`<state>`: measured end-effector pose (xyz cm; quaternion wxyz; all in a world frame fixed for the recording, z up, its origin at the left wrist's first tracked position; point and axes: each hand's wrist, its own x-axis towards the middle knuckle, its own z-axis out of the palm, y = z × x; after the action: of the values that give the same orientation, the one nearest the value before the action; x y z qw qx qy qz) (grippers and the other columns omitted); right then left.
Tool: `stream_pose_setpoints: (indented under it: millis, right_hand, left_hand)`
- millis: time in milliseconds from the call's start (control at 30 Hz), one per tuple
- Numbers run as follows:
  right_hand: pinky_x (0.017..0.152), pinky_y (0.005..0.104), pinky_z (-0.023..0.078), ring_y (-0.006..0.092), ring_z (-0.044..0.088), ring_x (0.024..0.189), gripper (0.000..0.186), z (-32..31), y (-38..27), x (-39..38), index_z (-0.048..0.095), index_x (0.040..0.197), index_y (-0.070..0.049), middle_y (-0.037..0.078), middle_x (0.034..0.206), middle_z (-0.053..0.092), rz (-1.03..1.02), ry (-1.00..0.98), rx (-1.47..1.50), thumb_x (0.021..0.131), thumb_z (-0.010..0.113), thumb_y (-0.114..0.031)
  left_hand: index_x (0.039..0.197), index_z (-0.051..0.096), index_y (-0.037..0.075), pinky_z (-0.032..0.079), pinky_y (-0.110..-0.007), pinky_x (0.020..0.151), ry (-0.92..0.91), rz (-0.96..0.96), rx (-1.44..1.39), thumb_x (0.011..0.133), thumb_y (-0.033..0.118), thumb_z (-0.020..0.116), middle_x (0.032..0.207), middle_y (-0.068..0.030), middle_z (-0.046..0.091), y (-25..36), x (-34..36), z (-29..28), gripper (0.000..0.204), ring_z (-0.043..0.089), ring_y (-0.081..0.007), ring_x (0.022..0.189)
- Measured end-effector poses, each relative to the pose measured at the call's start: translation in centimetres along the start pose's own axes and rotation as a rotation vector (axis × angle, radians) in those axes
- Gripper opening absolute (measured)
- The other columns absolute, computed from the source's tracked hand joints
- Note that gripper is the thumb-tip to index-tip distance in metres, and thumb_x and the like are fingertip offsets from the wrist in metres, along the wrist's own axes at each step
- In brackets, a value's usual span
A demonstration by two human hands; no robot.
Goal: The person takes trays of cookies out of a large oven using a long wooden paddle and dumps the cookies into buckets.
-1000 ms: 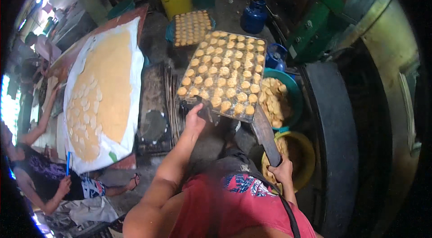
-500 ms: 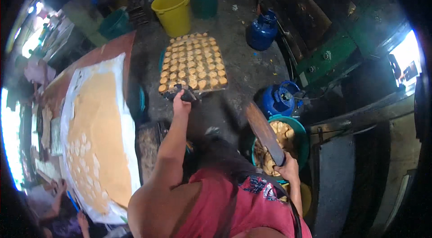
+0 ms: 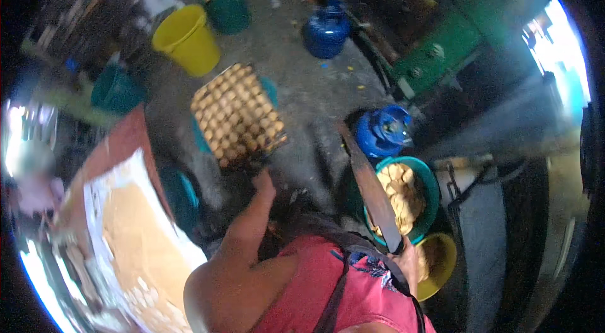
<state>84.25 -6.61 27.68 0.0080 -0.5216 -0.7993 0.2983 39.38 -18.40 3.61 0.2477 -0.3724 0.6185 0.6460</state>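
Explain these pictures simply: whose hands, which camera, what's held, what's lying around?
There is no machine here: these are a person's bare hands, seen from a wide camera worn on the head. The left hand is at the near edge of a tray of round golden pieces, but blur hides its grip. The right hand holds a long wooden board. Beside it, a teal tub holds flat pieces. On the reddish table at left lies a tan layer over a white sheet.
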Motion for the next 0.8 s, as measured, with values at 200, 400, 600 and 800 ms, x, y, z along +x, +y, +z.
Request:
stream_pose_setpoints:
  millis: [200,400,600,800]
  right_hand:
    - [0.084,0.0417,0.05,0.0356,0.062,0.097,0.068,0.0,7.9,-14.1,0.054,0.121,-0.008,0.019,0.106,0.064,0.041,0.221,-0.013,0.058,0.076,-0.02]
    - [0.084,0.0402,0.048,0.0348,0.06,0.094,0.066,3.0,34.7,-43.0,0.055,0.117,-0.003,0.019,0.1,0.06,0.145,0.871,0.006,0.059,0.075,-0.027]
    - [0.085,0.0404,0.046,0.0337,0.057,0.098,0.07,7.1,56.6,-74.3,0.052,0.124,0.0,0.02,0.105,0.055,0.722,1.243,0.033,0.063,0.076,-0.027]
    - [0.094,0.0422,0.045,0.0346,0.055,0.112,0.059,-2.9,81.0,-100.0,0.055,0.127,-0.011,0.022,0.121,0.057,0.982,1.2,0.018,0.072,0.073,-0.025]
  left_hand:
    - [0.104,0.061,-0.005,0.044,-0.036,0.085,-0.78,0.715,0.918,0.072,0.023,0.075,0.104,-0.0136,0.064,-15.0,-7.4,-6.0,0.045,0.059,-0.0253,0.094]
    - [0.103,0.06,-0.002,0.05,-0.039,0.075,-1.083,0.328,1.335,0.067,0.006,0.072,0.094,-0.0073,0.065,-30.8,-18.4,-10.0,0.039,0.061,-0.0229,0.082]
    - [0.107,0.069,0.015,0.048,-0.04,0.089,-1.314,1.256,2.437,0.076,0.029,0.061,0.111,-0.0174,0.064,-55.5,-27.4,-18.5,0.035,0.062,-0.028,0.105]
    - [0.094,0.07,0.011,0.052,-0.038,0.077,-1.624,1.074,2.77,0.087,0.029,0.05,0.097,-0.014,0.069,-85.1,-43.5,-30.6,0.028,0.067,-0.0235,0.089]
